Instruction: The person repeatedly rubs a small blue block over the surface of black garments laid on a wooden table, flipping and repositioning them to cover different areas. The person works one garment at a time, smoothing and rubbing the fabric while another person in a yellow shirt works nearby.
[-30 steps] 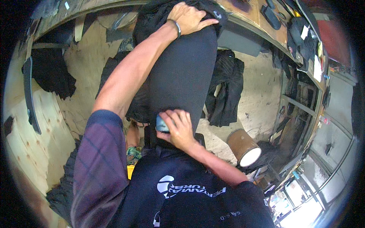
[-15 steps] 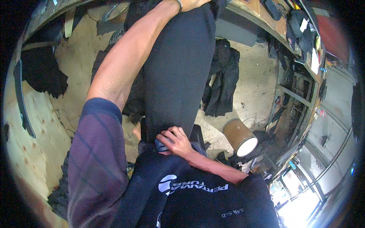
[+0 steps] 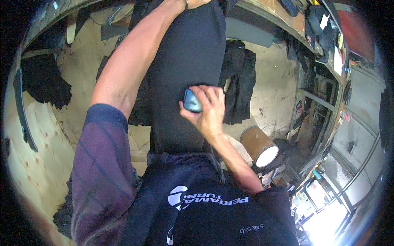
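Note:
A long piece of black cloth (image 3: 180, 69) stretches from near my lap up to the top edge of the view, lying smooth along most of its length. At its far end is my left hand (image 3: 197, 3), cut off by the picture's edge with its fingers out of sight. Over the middle of the cloth, my right hand (image 3: 210, 107) is closed round a small, blue, rounded block (image 3: 192, 101). Its pale blue face shows between thumb and fingers; its exact kind is unclear. The block is against or just above the cloth; I cannot tell which.
Dark garments (image 3: 242, 82) lie on the pale floor beyond the cloth's right side. A brown drum with a white end (image 3: 259, 146) stands to the right. Along the far right runs a cluttered wooden bench (image 3: 301, 30). More black cloth (image 3: 43, 82) is at the left.
My right hand, with the blue block, has moved away from my lap, up along the cloth to its middle. My left hand has stayed at the far end, shifting slightly left.

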Demonstrator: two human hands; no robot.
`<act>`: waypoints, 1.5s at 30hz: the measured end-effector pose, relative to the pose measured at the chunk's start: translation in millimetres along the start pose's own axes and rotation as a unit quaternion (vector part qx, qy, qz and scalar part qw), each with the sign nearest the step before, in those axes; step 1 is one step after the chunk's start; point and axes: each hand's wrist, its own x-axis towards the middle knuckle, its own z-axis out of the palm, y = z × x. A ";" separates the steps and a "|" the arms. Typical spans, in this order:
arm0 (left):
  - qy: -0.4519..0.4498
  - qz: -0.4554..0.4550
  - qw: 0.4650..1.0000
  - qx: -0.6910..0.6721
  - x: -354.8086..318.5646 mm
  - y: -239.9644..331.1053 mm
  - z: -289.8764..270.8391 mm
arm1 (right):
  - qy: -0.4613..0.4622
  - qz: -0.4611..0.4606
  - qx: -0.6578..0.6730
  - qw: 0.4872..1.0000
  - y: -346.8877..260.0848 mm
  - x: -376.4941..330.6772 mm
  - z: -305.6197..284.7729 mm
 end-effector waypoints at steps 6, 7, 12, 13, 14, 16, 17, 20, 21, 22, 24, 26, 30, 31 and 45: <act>-0.001 0.006 1.000 0.004 0.4 -3.5 -4.0 | -0.144 -0.158 0.074 0.974 -9.9 -21.9 7.5; 0.011 0.012 1.000 0.007 -0.9 -4.0 -1.1 | -0.112 -0.123 0.103 0.981 -12.7 -7.4 6.4; 0.056 0.023 0.998 0.004 -1.8 -7.2 6.5 | -0.041 -0.062 0.012 0.997 -23.5 0.7 31.7; 0.091 0.034 0.995 0.010 -1.3 -6.7 6.6 | -0.083 -0.098 0.066 0.990 -25.4 -14.2 35.5; 0.041 0.019 0.999 0.002 -3.1 -6.4 7.8 | -0.100 -0.118 0.089 0.984 -28.7 -27.7 36.0; 0.070 0.019 0.997 0.009 -4.7 -4.6 6.9 | -0.132 -0.149 0.051 0.979 -28.3 -45.1 40.5; 0.063 0.012 0.998 0.011 -4.1 -3.6 5.7 | -0.120 -0.180 0.043 0.975 -27.5 -41.5 35.5; 0.036 -0.002 0.999 0.008 -8.7 3.6 6.0 | -0.017 -0.032 0.063 0.997 -32.5 -31.8 15.5; 0.035 0.002 0.999 0.006 -9.5 6.3 6.4 | -0.032 -0.027 0.052 0.998 -33.4 -52.1 15.6; 0.049 -0.001 0.999 0.013 -7.9 8.0 4.8 | -0.041 -0.039 0.039 0.998 -31.0 -68.4 16.3; 0.024 -0.021 0.999 -0.012 -6.7 10.5 1.0 | -0.086 -0.058 0.010 0.995 -25.3 -96.5 6.2; 0.054 -0.019 0.996 -0.068 -14.0 9.9 -6.5 | -0.063 -0.008 0.036 0.997 -16.0 -107.9 -13.4; 0.093 -0.027 0.950 -0.297 -92.5 6.8 -20.5 | 0.112 0.266 0.208 0.935 12.5 -124.2 -32.8; 0.261 -0.048 0.922 -0.281 -129.7 11.4 -16.9 | 0.061 0.271 0.207 0.938 20.1 -126.6 -32.6; 0.046 -0.335 0.858 -0.386 -553.0 119.8 37.8 | -0.441 0.148 0.285 0.838 38.5 -301.8 32.7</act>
